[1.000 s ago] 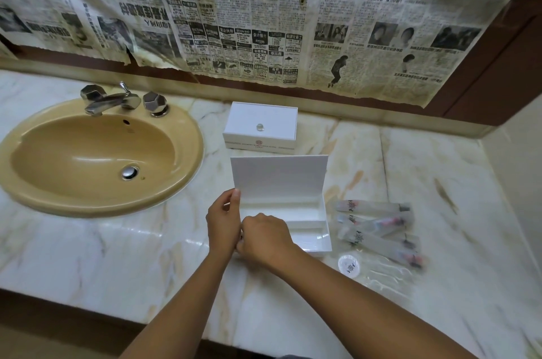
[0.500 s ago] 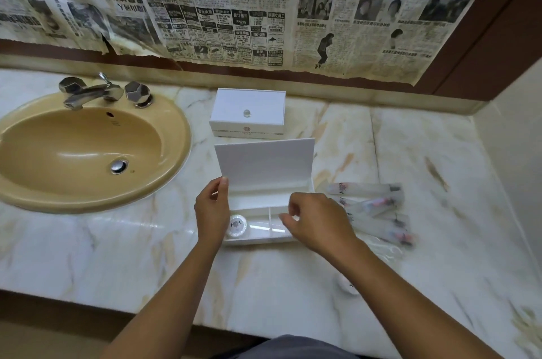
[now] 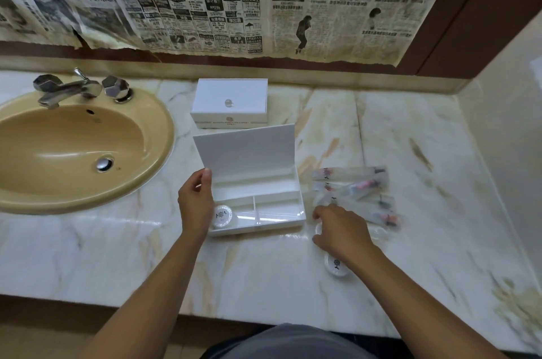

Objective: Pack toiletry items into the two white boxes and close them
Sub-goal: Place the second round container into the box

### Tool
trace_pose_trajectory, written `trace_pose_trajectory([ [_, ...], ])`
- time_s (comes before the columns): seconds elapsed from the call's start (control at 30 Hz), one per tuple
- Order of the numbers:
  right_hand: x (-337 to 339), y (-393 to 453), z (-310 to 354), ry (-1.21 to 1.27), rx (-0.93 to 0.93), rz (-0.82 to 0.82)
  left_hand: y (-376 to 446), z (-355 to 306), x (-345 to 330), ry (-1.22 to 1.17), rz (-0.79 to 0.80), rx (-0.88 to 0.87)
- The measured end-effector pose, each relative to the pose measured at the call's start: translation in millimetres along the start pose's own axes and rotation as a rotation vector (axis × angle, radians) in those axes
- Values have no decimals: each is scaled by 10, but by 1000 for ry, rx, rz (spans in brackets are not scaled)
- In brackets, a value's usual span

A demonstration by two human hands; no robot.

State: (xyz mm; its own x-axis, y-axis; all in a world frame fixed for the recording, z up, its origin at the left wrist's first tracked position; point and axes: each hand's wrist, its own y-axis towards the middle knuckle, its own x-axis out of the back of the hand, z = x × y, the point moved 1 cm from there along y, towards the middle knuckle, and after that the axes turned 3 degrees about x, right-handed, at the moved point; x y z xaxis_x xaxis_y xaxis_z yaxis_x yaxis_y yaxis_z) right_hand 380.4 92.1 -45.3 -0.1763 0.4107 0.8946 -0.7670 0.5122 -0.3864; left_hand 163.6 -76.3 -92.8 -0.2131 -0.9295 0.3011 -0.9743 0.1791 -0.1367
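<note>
An open white box (image 3: 289, 207) sits mid-counter with its lid standing upright. A round white packet (image 3: 224, 215) lies in its left front compartment. My left hand (image 3: 195, 201) rests against the box's left side, thumb at the lid's lower corner, holding nothing else. My right hand (image 3: 340, 229) hovers over the counter right of the box, fingers curled down onto a round white item, mostly hidden. Another round white packet (image 3: 335, 264) lies under my right wrist. Several long frosted sachets (image 3: 352, 191) lie to the right. A closed white box (image 3: 230, 102) with a small knob stands behind.
A tan oval sink (image 3: 73, 150) with a chrome tap (image 3: 70, 89) fills the left of the marble counter (image 3: 425, 153). Newspaper covers the back wall. A cream side wall bounds the counter on the right. The counter's front edge runs close to my body.
My right hand left the box's left front compartment, where a round packet now lies, and moved right to the items beside the box. My left hand stayed at the box's left side.
</note>
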Motion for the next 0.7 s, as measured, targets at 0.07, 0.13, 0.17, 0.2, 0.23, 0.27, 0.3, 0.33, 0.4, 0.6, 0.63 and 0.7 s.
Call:
trace_pose_trajectory([
  [0.07, -26, 3, 11, -29, 0, -9, 8, 7, 18, -3, 0, -2],
  [0.13, -46, -2, 16, -54, 3, -20, 24, 19, 35, -3, -2, 0],
  [0.17, -54, -7, 13, -67, 7, -25, 26, 20, 37, -4, -1, 0],
  [0.2, -61, -13, 11, -75, 11, -28, 21, 18, 31, -5, 1, 0],
  [0.23, -66, -16, 6, -76, 14, -30, 17, 18, 22, -6, 3, 0],
  [0.27, -66, -18, 3, -76, 14, -26, 12, 15, 15, -6, 6, 0],
  [0.3, -58, -21, 5, -77, 13, -19, 7, 10, 7, -5, 9, 0],
  [0.33, -37, -25, 15, -77, 10, -8, 4, 4, 6, -4, 12, 1],
  [0.4, 58, -37, 54, -63, 4, 6, 5, 8, 10, -4, 13, 6],
  [0.6, 534, -14, 365, -40, 78, -250, 1, 5, 16, -26, 13, 23],
  [0.63, 565, 20, 415, -48, 85, -261, 0, -2, 14, -33, 10, 32],
  [0.7, 576, 95, 455, -68, 77, -200, -9, -11, 14, -37, 11, 41],
])
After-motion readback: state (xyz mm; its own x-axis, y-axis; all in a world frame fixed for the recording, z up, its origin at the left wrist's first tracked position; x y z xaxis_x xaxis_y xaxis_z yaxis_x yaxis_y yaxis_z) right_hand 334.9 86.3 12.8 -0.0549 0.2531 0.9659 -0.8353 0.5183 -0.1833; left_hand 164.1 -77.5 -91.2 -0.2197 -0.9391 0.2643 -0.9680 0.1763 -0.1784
